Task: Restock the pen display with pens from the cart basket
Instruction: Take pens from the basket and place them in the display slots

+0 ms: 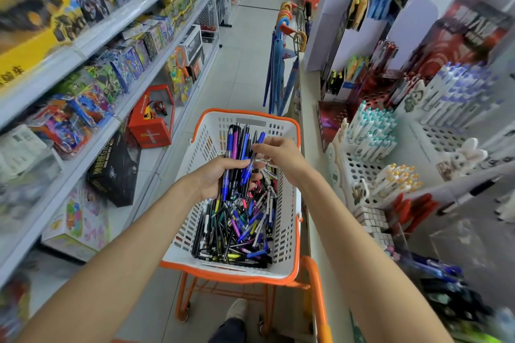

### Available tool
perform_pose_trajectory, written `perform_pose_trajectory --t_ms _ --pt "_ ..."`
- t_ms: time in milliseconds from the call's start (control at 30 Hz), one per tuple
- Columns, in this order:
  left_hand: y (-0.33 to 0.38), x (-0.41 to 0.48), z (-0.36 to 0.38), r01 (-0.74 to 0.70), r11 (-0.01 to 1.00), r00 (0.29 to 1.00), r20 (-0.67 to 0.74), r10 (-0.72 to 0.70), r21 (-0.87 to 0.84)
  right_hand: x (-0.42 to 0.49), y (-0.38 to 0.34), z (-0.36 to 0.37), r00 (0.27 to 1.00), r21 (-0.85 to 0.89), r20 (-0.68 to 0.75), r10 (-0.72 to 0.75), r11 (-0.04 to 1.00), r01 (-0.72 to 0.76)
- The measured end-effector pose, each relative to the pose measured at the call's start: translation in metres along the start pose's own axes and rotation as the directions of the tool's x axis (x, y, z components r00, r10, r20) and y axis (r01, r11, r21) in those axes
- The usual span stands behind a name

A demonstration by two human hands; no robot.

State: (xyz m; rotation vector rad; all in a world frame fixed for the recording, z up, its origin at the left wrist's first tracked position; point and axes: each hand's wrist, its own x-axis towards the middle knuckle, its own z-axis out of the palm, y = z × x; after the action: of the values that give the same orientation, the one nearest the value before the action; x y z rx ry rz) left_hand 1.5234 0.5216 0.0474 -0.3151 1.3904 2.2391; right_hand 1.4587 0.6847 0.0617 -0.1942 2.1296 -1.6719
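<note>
Several pens (230, 147) in left hand (214, 178), pointing away

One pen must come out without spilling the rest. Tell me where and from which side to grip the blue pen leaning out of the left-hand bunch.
Take the blue pen by its upper barrel, coming from the right. Its lower half is clamped among the bunch in the left hand, while its top leans rightward, clear of the others; the right hand pinches there.
</note>
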Motion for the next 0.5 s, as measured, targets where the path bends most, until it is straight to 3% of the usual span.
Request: perform_pose_trajectory --t_ms 200,500 --pt "0.001 -0.002 0.002 0.045 0.998 0.998 0.056 -0.044 -0.031 -0.002 -0.005 -0.003 0.997 -0.026 0.040 0.058 0.998 -0.057" --pt "0.002 0.003 -0.001 -0.008 1.000 0.999 0.042 0.008 -0.002 0.009 0.005 -0.010 0.995 0.043 -0.034 0.099 0.994 -0.097"
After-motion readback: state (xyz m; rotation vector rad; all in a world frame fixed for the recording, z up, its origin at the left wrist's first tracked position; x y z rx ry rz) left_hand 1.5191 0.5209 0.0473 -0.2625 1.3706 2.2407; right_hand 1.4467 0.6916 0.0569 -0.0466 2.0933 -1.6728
